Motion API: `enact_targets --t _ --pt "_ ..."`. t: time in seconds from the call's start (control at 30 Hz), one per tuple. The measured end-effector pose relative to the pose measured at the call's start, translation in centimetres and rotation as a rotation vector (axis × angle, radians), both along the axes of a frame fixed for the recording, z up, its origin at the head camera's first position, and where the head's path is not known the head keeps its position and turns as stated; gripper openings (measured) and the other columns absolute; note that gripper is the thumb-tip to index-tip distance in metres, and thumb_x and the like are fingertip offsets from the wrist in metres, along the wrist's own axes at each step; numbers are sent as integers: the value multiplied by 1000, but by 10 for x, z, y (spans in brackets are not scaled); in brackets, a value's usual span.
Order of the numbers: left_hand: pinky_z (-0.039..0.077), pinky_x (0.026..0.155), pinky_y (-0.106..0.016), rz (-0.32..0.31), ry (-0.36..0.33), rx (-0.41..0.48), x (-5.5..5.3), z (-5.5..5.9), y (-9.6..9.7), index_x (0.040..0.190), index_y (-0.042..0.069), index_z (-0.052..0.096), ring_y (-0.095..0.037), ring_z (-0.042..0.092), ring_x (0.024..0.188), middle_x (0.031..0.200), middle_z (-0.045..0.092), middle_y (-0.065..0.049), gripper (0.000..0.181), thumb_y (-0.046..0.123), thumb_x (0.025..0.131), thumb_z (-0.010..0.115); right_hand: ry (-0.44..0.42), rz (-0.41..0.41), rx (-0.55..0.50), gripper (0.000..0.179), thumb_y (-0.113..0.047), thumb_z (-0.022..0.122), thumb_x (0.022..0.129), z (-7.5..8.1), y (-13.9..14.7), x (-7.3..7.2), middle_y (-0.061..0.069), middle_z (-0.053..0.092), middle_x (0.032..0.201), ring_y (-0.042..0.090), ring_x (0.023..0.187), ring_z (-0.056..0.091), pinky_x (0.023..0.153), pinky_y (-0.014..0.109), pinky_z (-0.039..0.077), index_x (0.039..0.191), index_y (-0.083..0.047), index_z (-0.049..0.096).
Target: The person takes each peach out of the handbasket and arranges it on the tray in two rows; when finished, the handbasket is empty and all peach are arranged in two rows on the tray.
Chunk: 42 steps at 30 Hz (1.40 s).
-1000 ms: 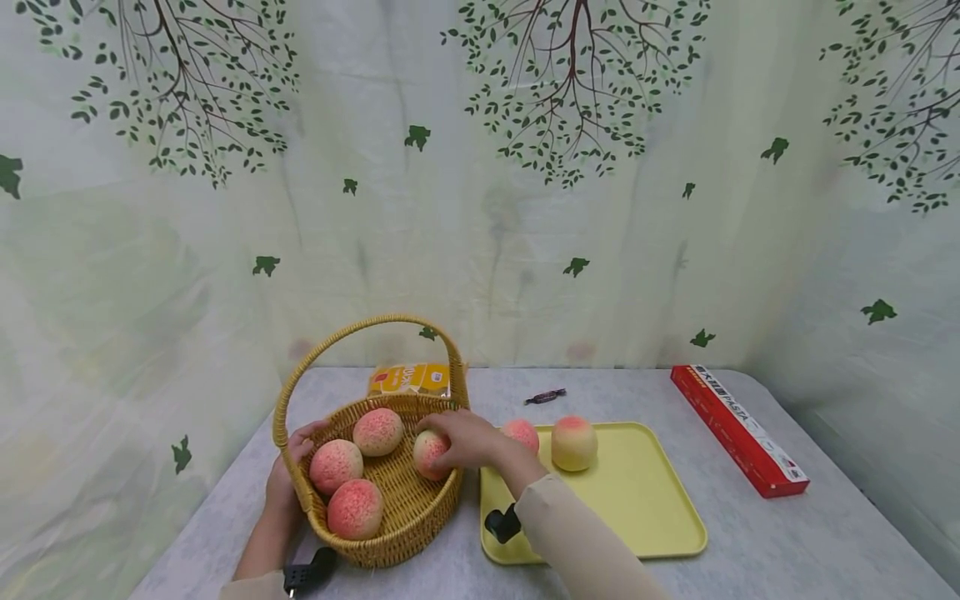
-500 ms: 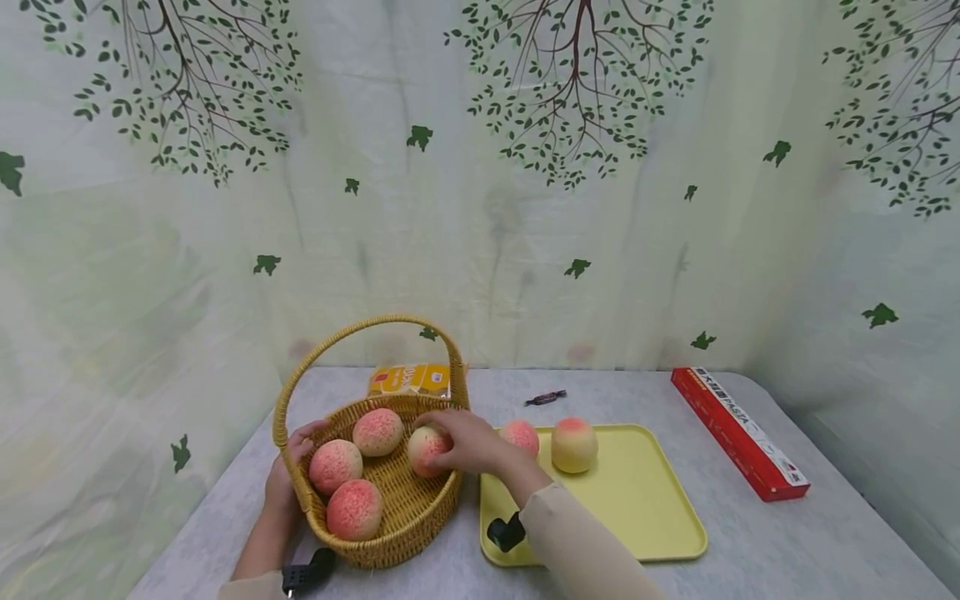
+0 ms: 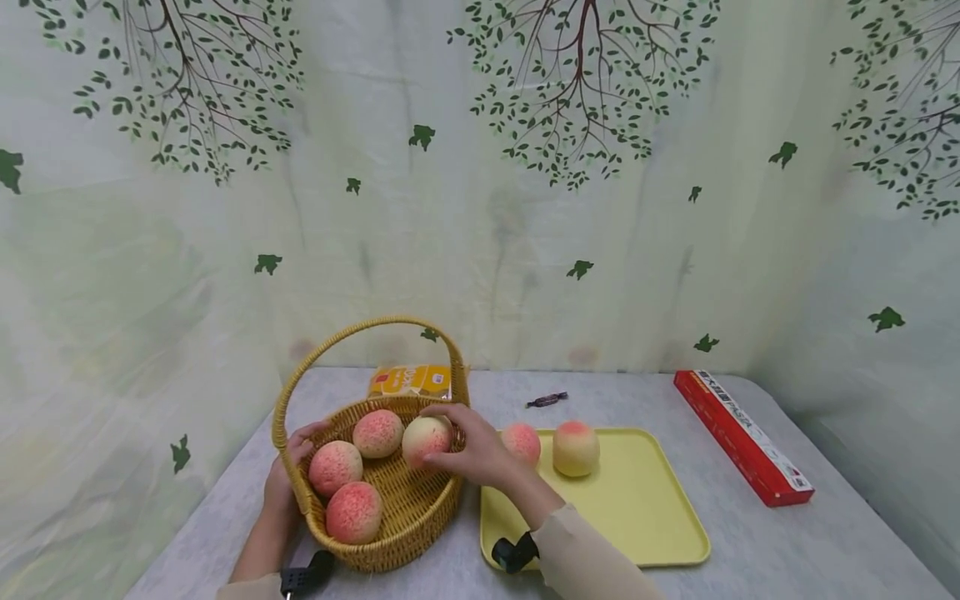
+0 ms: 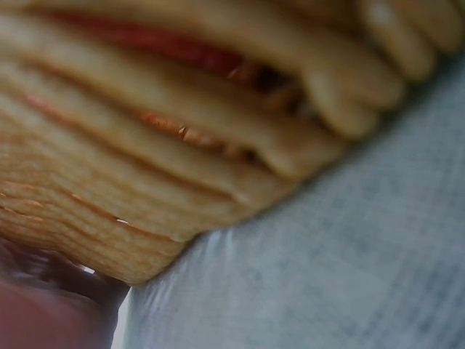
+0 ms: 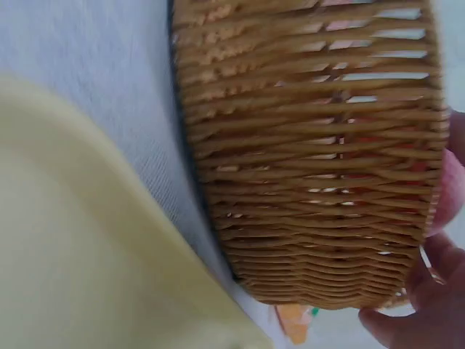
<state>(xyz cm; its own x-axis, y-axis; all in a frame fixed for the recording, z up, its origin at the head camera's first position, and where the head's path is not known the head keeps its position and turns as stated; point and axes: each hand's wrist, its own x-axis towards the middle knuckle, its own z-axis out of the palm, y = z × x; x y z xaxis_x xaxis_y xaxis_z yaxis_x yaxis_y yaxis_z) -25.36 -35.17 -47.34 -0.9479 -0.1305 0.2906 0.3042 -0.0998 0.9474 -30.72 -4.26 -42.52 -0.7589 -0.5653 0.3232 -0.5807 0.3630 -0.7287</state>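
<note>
A wicker basket (image 3: 420,517) with a tall arched handle stands on the table, left of centre. Lying inside are three pink and cream peaches (image 3: 336,468). My left hand (image 3: 288,467) grips the basket's left rim, its fingers partly hidden by the wicker; the left wrist view has the weave very close. At the basket's right side my right hand (image 3: 480,446) holds another peach (image 3: 424,442) between thumb and fingers, just inside the rim. In the right wrist view this peach (image 5: 452,189) shows only partly beyond the basket wall (image 5: 312,145).
A yellow tray (image 3: 637,517) lies right of the basket, bearing a pink peach (image 3: 522,442) and a rounder cream one (image 3: 575,450). Farther right is a red pasta box (image 3: 742,437). Behind stand a yellow packet (image 3: 408,379) and a small dark wrapped sweet (image 3: 547,400).
The peach in my right hand has shifted slightly up and left, and more of it shows. My right thumb and fingers are spread wider around it. The left hand and basket stay in place.
</note>
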Motion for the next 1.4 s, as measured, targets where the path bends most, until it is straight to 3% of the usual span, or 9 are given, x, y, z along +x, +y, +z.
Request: enact_targets --t 0.13,0.2,0.4,0.63,0.83,0.97,1.07,1.2,1.4 --pt "46 91 -16 -65 95 50 0 0 -1 134 5 52 -3 59 113 122 64 10 36 12 108 29 -50 20 -170 53 -32 78 87 8 9 7 -8 55 142 17 117 54 97 45 48 135 -33 55" --pt "47 91 -17 -83 109 63 -1 0 -2 132 8 54 -3 60 112 122 64 10 36 11 107 28 -74 32 -221 53 -31 77 88 12 13 10 -9 55 141 17 117 54 98 48 46 135 -32 55" --pt "46 91 -16 -58 69 51 0 -1 -1 132 12 55 -2 59 112 122 63 12 35 15 108 30 -165 64 -312 54 -28 77 88 16 23 14 -3 57 135 18 115 59 100 42 48 137 -27 52" --pt "46 91 -15 -11 -1 25 -2 -4 -2 137 7 50 -1 58 113 123 62 13 37 19 108 30 -270 99 -406 59 -20 73 91 15 41 14 6 52 142 17 109 63 84 31 54 145 -24 48" --pt "46 91 -15 -10 6 25 -3 -2 -2 134 12 53 -1 58 112 121 62 14 35 21 108 31 -357 113 -513 56 -17 70 93 11 56 14 16 58 128 17 102 69 87 38 57 144 -21 47" --pt "46 91 -15 -20 16 25 -3 -2 -3 133 13 54 -2 58 111 122 62 13 35 19 108 30 -393 131 -578 56 -12 67 94 9 65 13 14 51 135 19 103 68 89 46 57 145 -19 44" --pt "46 91 -15 -18 11 17 -3 -3 -3 135 10 51 -2 58 112 123 61 13 36 18 108 29 -400 118 -576 63 -9 71 91 10 72 14 10 44 142 20 110 64 90 47 57 146 -18 41" --pt "46 92 -15 0 -7 2 -4 -4 -3 137 7 49 -1 57 114 123 60 14 37 20 108 29 -400 85 -535 73 -7 75 86 13 83 16 7 38 148 22 120 58 90 37 56 146 -22 37" --pt "46 92 -15 2 -14 -3 -4 -3 -3 138 6 48 -2 57 114 123 60 13 38 23 109 30 -407 81 -496 76 -4 74 87 14 100 17 10 31 152 26 125 54 91 31 55 148 -22 31"
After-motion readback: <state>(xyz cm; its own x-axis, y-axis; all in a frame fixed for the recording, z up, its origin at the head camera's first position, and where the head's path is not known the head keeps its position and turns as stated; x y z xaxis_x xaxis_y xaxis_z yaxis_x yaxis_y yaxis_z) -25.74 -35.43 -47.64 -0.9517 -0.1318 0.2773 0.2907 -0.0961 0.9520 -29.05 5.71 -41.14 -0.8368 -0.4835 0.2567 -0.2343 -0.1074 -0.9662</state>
